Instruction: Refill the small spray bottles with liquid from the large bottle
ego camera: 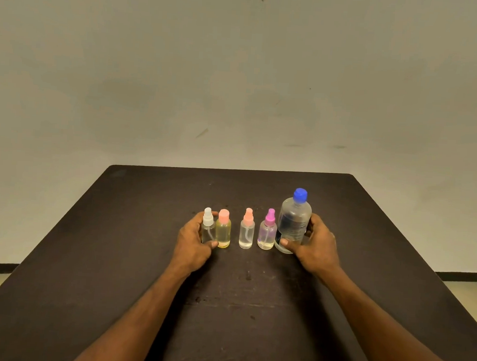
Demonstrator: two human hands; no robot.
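Table: a dark brown table (115, 256) with a scuffed top carries five bottles in a row across its middle, all upright.
Large bottle: a clear plastic bottle (294, 225) with a blue cap (300, 195) stands at the right end of the row, its cap still on; it has a dark label on its side and clear liquid inside.
Right hand: the right hand (315, 246) grips the large bottle low on its body, thumb (289, 242) across the near side and fingers curled round the far side.
White-top sprayer: a clear small spray bottle (208, 228) with a white nozzle stands at the left end of the row and looks nearly empty.
Left hand: the left hand (193, 240) holds the white-top sprayer, thumb at its base on the near side and fingers wrapped behind it.
Yellow bottle: a small bottle (223, 233) with a peach cap and yellowish liquid stands just beside the white-top sprayer, on its right; whether they touch I cannot tell.
Middle sprayer: a clear spray bottle (247, 232) with a peach nozzle stands apart from its neighbours, with a little liquid at the bottom.
Pink sprayer: a spray bottle (267, 233) with a pink nozzle stands just beside the large bottle, on its left.
Wall: a plain pale wall (237, 82) rises behind the table.
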